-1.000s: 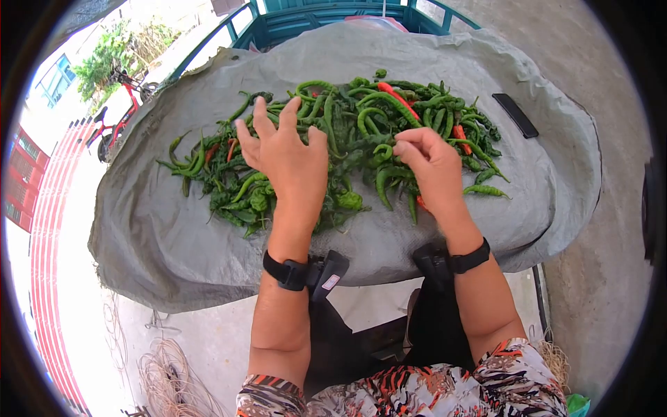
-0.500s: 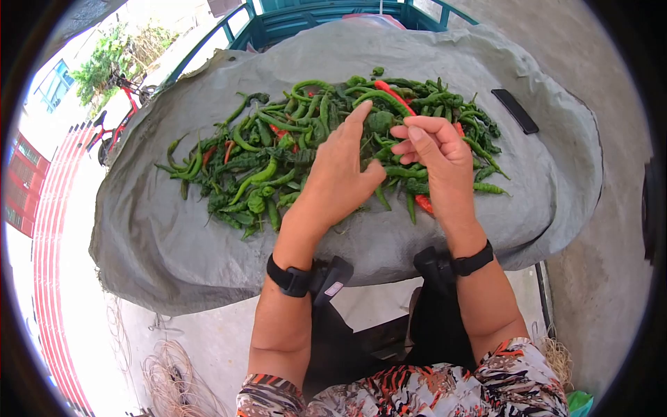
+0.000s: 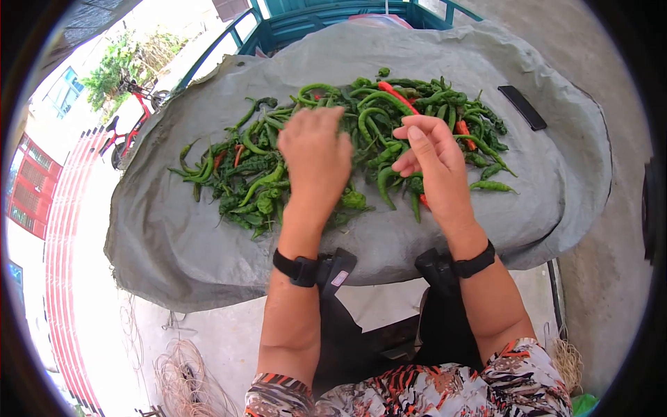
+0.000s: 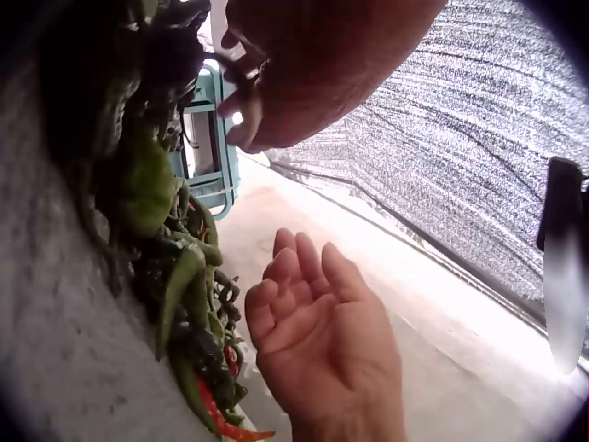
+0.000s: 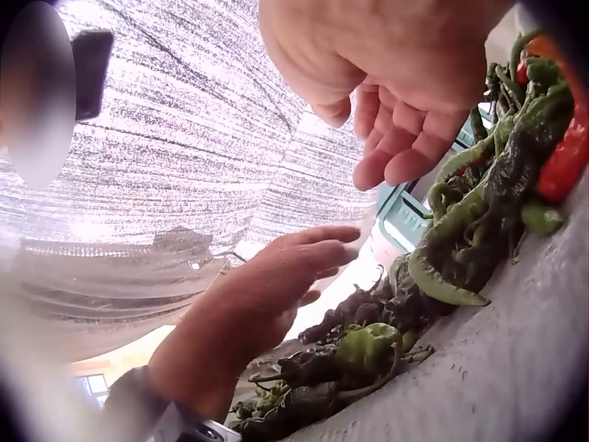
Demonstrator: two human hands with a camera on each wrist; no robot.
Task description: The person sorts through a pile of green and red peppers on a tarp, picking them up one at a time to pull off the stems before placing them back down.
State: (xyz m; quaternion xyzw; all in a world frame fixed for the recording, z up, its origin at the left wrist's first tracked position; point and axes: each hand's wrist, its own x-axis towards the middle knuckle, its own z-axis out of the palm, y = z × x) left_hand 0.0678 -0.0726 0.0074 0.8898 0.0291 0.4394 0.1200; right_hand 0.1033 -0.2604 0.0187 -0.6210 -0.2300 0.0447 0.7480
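A heap of mostly green chili peppers, with some red ones among them, lies on a grey cloth. My left hand, blurred in the head view, hovers over the middle of the heap with its fingertips hidden there. Seen from the right wrist, that left hand has its fingers stretched forward and shows no pepper in its grasp. My right hand is above the right part of the heap, its fingers loosely bent. The left wrist view shows the right hand's palm bare. A long red pepper lies beyond it.
The grey cloth has a raised, wrinkled edge. A black phone lies on it at the far right. Behind stands a teal metal cart bed. A red bicycle is at the left, and tangled cord lies on the floor.
My left hand moved from the left of the heap toward the right hand, then back left over the middle. The right hand's fingers, pinched together earlier, have loosened.
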